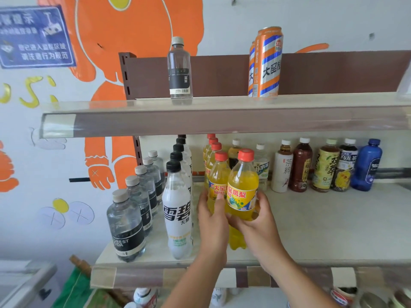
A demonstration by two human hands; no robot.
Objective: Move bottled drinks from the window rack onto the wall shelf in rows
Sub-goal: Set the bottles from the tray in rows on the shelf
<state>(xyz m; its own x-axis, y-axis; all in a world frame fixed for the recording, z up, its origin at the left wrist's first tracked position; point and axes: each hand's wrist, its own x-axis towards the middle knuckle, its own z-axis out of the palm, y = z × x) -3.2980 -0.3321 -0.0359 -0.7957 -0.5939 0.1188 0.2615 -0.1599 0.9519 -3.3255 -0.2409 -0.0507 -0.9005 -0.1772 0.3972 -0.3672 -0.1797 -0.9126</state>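
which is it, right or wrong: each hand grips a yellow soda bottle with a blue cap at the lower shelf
Not quite: the caps are red, not blue. The head view shows the left hand gripping the left yellow bottle and the right hand gripping the right yellow bottle at the lower shelf.

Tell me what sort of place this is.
Probably a small shop: a wall shelf with label strips on its front edge, yellow soda bottles and others lined in rows by brand, and a blue notice sign on the wall.

Pale wall (333, 18) with orange cartoon mural (138, 30), blue notice sign (33, 36).
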